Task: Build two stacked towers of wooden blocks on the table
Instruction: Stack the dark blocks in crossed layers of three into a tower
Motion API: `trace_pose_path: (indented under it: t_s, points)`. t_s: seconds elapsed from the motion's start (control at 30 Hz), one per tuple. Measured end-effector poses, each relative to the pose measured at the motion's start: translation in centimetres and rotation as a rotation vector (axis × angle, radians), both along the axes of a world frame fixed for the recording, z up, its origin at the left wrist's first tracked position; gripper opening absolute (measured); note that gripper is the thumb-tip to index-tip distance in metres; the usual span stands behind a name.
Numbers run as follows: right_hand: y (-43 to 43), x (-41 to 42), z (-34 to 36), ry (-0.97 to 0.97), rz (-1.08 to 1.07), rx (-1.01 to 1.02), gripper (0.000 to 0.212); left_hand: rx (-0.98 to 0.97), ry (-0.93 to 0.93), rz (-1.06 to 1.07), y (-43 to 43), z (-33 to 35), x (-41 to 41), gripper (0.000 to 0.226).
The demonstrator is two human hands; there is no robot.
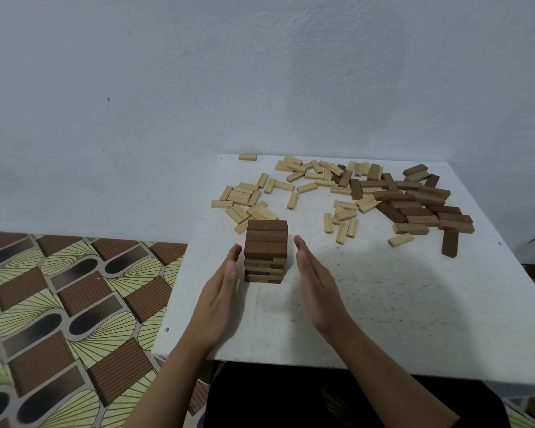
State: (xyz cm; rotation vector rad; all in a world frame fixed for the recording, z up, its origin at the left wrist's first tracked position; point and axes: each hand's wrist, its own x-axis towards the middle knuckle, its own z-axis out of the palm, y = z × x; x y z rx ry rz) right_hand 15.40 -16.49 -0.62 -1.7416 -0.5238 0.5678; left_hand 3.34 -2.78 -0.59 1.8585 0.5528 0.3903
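Brown-and-tan wooden block tower [266, 256] stands between flat, open left hand [220, 291] and right hand [317, 282], neither visibly touching; press inward evenly, squaring layers.

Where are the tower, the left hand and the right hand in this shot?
tower [267, 240]: head view, on its dark top layer.
left hand [221, 299]: head view, middle of the hand, left of the tower.
right hand [317, 291]: head view, middle of the hand, right of the tower.
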Motion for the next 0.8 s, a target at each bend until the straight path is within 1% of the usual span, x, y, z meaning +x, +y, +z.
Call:
trace_pose_path:
  t_s: [0.1, 0.2, 0.23, 0.33, 0.4, 0.47, 0.6, 0.8]
  points:
    - [-0.3, 0.1, -0.5, -0.014, 0.023, -0.036, 0.049, -0.001, 0.012, -0.025, 0.3, -0.4, -0.2, 0.073]
    - [-0.5, -0.1, -0.7, -0.031, 0.073, -0.080, 0.049, 0.047, 0.017, -0.063, 0.1, -0.7, -0.5, 0.048]
    - [-0.5, -0.2, -0.7, -0.041, 0.090, -0.085, 0.047, 0.065, 0.017, -0.066, -0.1, -0.8, -0.6, 0.045]
    - [-0.3, -0.5, -0.7, -0.099, 0.133, -0.093, 0.043, 0.116, 0.008, -0.069, -0.3, -1.4, -0.6, 0.048]
    - [-0.2, -0.5, -0.9, -0.135, 0.149, -0.112, 0.049, 0.148, -0.014, -0.074, -0.5, -1.4, -0.5, 0.047]
    - [0.0, -0.5, -1.2, -0.153, 0.158, -0.139, 0.056, 0.158, -0.029, -0.073, -0.6, -1.3, -0.5, 0.041]
    - [0.2, -0.5, -1.5, -0.187, 0.179, -0.183, 0.056, 0.182, -0.029, -0.060, -0.6, -1.2, -0.6, 0.038]
    - [0.5, -0.5, -1.6, -0.235, 0.178, -0.219, 0.057, 0.215, -0.042, -0.071, -0.7, -1.3, -0.5, 0.041]
